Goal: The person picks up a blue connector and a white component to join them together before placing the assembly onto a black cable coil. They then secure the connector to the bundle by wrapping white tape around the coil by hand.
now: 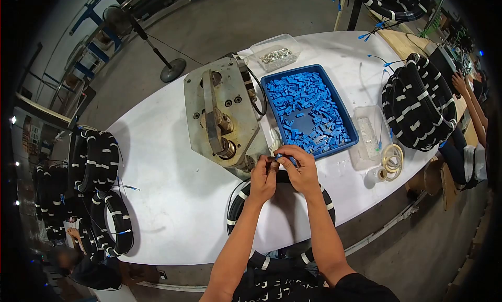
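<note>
My left hand point(263, 181) and my right hand point(300, 171) meet over the table's front, fingertips nearly touching. Between them is a small blue connector point(278, 155), pinched in my right fingers. The left fingers are closed beside it, and what they grip is mostly covered. A coil of black cable point(235, 214) with white tape bands lies beneath my wrists and hangs over the table edge. Just beyond my hands stands a metal press-like machine point(238, 127). To its right, a blue tray point(352, 136) holds many loose blue connector pieces point(303, 95).
A clear bin point(298, 47) of small metal parts sits behind the tray. Right of it are another clear bin point(358, 163), tape rolls point(393, 161) and taped cable coils point(421, 106). More coils point(111, 223) lie left. Other people work at both sides; a fan point(173, 69) stands beyond.
</note>
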Tool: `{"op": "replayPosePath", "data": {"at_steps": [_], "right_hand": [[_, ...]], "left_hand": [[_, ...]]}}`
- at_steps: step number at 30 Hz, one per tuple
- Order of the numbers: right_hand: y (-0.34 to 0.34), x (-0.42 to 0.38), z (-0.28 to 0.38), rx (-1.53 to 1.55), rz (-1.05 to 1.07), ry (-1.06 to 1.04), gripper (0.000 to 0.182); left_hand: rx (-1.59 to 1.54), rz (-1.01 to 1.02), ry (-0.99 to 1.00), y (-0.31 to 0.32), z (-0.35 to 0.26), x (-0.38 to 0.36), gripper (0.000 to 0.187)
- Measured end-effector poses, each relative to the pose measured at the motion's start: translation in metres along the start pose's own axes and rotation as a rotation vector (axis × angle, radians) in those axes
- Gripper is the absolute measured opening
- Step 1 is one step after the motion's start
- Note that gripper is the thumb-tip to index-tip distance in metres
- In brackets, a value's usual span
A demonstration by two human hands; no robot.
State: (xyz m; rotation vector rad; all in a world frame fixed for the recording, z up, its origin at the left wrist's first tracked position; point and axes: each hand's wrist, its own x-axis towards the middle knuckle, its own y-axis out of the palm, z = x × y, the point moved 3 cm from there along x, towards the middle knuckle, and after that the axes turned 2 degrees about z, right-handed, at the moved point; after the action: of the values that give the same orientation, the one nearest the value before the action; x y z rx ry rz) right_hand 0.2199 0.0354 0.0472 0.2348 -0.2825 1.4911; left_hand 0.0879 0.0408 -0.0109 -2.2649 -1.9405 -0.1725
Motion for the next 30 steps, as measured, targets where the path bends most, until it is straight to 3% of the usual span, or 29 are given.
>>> {"op": "replayPosePath", "data": {"at_steps": [11, 17, 19, 23, 25, 30], "right_hand": [[0.004, -0.002, -0.008, 0.064, -0.078, 0.060, 0.014], [0.009, -0.005, -0.011, 0.173, -0.129, 0.109, 0.034], [0.009, -0.005, -0.015, 0.151, -0.132, 0.027, 0.044], [0.008, -0.004, -0.014, 0.141, -0.128, 0.074, 0.035], [0.007, -0.003, -0.011, -0.032, -0.053, -0.018, 0.024], [0.009, -0.005, -0.012, 0.037, -0.106, 0.047, 0.016]], "left_hand": [[0.012, 0.012, -0.006, -0.001, -0.001, 0.002, 0.013], [-0.012, 0.014, -0.022, 0.000, 0.000, 0.002, 0.012], [-0.026, 0.018, -0.033, -0.001, 0.000, 0.003, 0.012], [-0.078, 0.024, -0.026, -0.002, 0.002, 0.002, 0.013], [-0.098, 0.032, -0.044, -0.002, 0.003, 0.003, 0.014], [-0.031, 0.024, -0.045, -0.003, -0.001, 0.002, 0.013]]}}
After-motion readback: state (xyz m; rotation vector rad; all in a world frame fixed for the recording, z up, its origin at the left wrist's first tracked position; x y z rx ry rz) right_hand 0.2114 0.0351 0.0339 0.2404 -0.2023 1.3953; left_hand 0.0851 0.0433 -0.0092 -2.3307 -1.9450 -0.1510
